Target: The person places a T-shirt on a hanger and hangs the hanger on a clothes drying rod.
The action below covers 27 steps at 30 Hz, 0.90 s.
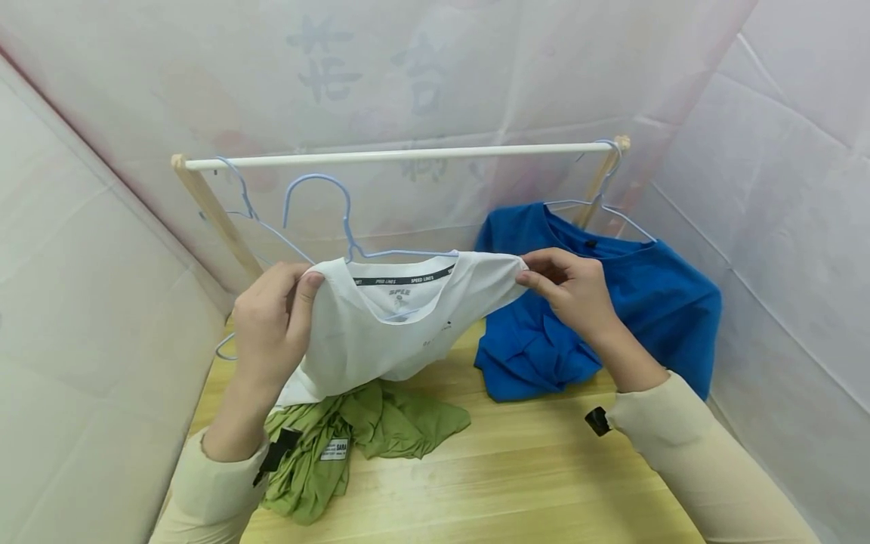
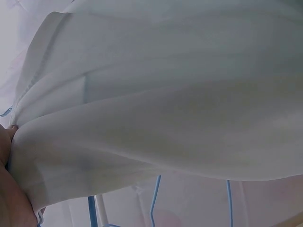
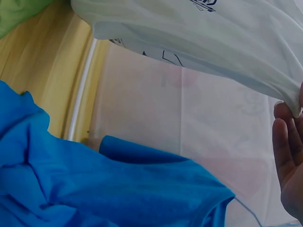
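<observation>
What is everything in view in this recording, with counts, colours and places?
White shirt: one, white, between the hands
Blue shirt: one, blue, on a hanger at the rack's right
Green garment: one, green, crumpled on the table, white label showing
Hangers: at least three, light blue, in each shirt and at the rack's left
Rack: one, white rail, wooden posts, at the back
Table: one, light wood, below
Cloth walls: three visible, whitish, around the table
Black fittings: two, black, at the cuffs
Sleeves: two, cream, on the forearms
Left hand: one, pinching the white shirt's shoulder
Right hand: one, pinching its other side
</observation>
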Each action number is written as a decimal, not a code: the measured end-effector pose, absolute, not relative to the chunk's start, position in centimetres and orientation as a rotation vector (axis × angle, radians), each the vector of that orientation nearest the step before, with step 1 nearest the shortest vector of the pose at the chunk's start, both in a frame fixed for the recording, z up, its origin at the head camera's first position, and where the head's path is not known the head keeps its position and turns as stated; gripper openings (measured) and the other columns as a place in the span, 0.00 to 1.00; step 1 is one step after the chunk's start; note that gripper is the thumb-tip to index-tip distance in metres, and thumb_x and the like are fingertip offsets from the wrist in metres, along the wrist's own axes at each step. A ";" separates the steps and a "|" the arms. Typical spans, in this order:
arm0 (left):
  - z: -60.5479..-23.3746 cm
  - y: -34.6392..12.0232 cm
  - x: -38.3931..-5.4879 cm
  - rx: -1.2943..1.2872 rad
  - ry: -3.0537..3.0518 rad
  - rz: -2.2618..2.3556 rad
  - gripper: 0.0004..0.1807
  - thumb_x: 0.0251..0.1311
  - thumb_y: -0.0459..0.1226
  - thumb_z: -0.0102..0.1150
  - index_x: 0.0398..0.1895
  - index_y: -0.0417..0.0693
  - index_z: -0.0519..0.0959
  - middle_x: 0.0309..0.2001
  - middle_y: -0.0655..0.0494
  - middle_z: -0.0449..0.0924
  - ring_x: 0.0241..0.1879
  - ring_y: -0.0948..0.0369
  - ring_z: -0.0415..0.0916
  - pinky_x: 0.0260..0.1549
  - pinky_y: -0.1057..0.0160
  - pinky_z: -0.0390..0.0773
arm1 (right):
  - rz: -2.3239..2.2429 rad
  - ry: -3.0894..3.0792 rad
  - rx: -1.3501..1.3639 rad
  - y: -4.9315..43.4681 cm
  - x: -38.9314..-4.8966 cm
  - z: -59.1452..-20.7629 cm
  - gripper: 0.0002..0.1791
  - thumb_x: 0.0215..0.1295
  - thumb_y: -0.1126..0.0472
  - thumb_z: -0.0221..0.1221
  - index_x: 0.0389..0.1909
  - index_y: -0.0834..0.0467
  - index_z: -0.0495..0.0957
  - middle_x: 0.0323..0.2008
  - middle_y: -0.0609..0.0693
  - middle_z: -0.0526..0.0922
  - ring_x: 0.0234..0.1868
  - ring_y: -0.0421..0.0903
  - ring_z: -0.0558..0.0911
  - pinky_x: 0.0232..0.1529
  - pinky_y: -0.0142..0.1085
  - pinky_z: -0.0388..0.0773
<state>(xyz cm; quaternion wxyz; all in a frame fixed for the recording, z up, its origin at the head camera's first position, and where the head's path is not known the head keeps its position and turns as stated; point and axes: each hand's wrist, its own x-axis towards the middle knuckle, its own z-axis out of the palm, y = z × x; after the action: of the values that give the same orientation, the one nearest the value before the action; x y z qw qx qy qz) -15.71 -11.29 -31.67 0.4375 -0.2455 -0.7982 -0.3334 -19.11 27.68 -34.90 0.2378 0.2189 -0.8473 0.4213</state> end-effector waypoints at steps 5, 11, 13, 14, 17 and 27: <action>-31.7 -11.5 -15.7 -0.608 -1.980 -0.853 0.15 0.72 0.40 0.56 0.32 0.36 0.82 0.22 0.49 0.75 0.21 0.63 0.61 0.23 0.68 0.60 | 1.170 -2.317 0.585 28.2 -19.4 -35.4 0.10 0.61 0.66 0.68 0.44 0.57 0.86 0.38 0.50 0.88 0.32 0.31 0.83 0.35 0.22 0.79; -31.9 -11.4 -15.6 -0.634 -1.979 -0.847 0.19 0.73 0.44 0.54 0.32 0.37 0.82 0.21 0.50 0.73 0.20 0.63 0.60 0.23 0.68 0.59 | 1.076 -2.219 0.667 27.1 -19.9 -35.0 0.16 0.67 0.57 0.65 0.54 0.56 0.83 0.51 0.50 0.85 0.50 0.39 0.81 0.53 0.28 0.76; -31.9 -11.2 -15.5 -0.644 -1.989 -0.829 0.20 0.74 0.45 0.53 0.32 0.38 0.81 0.22 0.51 0.74 0.20 0.63 0.61 0.22 0.67 0.60 | 1.027 -2.182 0.743 25.9 -19.8 -34.4 0.22 0.68 0.47 0.63 0.56 0.55 0.82 0.55 0.50 0.83 0.56 0.45 0.79 0.59 0.37 0.74; -31.9 -11.1 -15.5 -0.649 -1.997 -0.820 0.20 0.74 0.46 0.52 0.32 0.38 0.81 0.22 0.51 0.74 0.20 0.63 0.61 0.22 0.67 0.60 | 1.003 -2.164 0.790 25.2 -19.8 -34.0 0.25 0.68 0.43 0.61 0.57 0.55 0.82 0.57 0.50 0.83 0.58 0.47 0.77 0.61 0.40 0.72; -31.9 -10.6 -15.5 -0.661 -2.018 -0.789 0.21 0.75 0.47 0.51 0.32 0.39 0.81 0.21 0.52 0.72 0.20 0.63 0.60 0.21 0.66 0.60 | 0.946 -2.127 0.932 23.1 -19.7 -32.9 0.29 0.69 0.38 0.58 0.60 0.54 0.80 0.58 0.50 0.82 0.60 0.51 0.76 0.62 0.46 0.71; -32.1 -10.0 -15.4 -0.757 -2.042 -0.763 0.22 0.74 0.49 0.50 0.34 0.41 0.82 0.22 0.54 0.74 0.21 0.63 0.63 0.22 0.64 0.63 | 0.884 -2.169 1.044 20.1 -19.8 -32.2 0.04 0.66 0.62 0.64 0.38 0.57 0.85 0.33 0.47 0.85 0.31 0.41 0.76 0.32 0.33 0.73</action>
<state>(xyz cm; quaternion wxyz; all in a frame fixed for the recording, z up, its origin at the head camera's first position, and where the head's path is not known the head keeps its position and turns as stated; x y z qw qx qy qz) -15.40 -9.96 -32.07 0.4051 -0.3000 -0.8090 -0.3023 -19.85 20.14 -32.22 0.2848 0.3903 -0.8107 0.3306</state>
